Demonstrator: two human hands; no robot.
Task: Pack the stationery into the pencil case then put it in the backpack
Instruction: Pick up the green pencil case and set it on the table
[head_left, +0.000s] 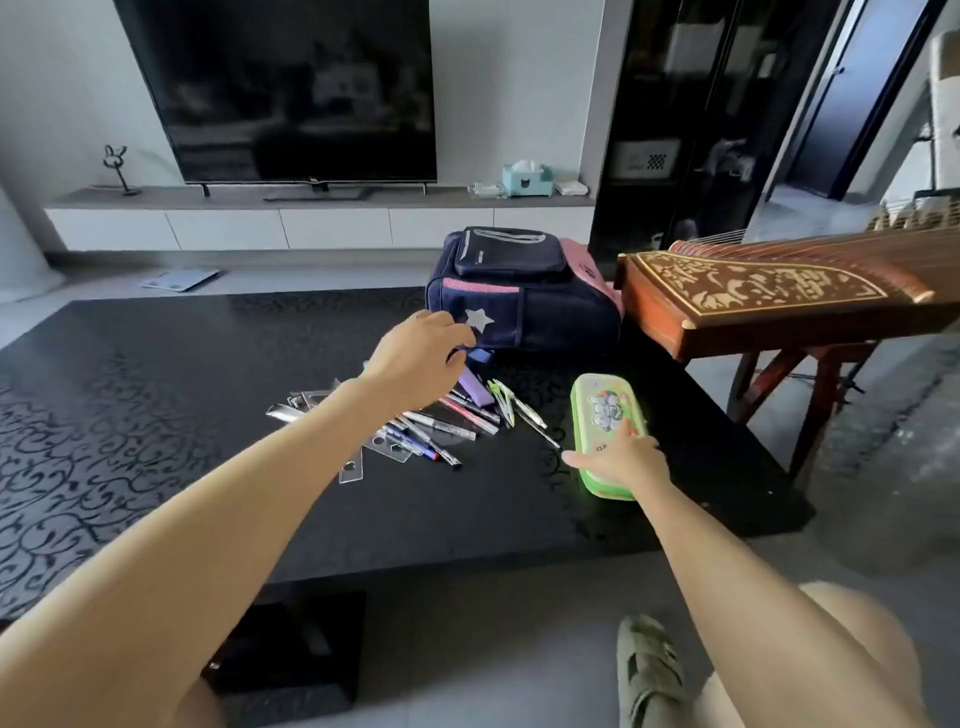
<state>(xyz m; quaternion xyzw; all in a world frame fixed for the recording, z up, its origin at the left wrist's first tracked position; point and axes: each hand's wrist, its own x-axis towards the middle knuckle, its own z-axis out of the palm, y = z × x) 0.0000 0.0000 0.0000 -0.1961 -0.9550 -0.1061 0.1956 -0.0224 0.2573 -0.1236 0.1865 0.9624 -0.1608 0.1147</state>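
Our right hand (621, 460) presses flat on the stiff, light pencil case (608, 434); left hand (415, 358) hovers, fingers loosely curled, empty, over slippery pens (441, 426).

No legible writing anywhere on the table.

Under the right hand (621, 460), the green pencil case (608, 434) carries a few letters too blurred to read; beyond the left hand (415, 358), the backpack (524, 296) bears a small unreadable label.

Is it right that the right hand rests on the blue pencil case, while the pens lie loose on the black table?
Not quite: in the head view the pencil case under the right hand is green, not blue. The pens do lie loose on the black table.
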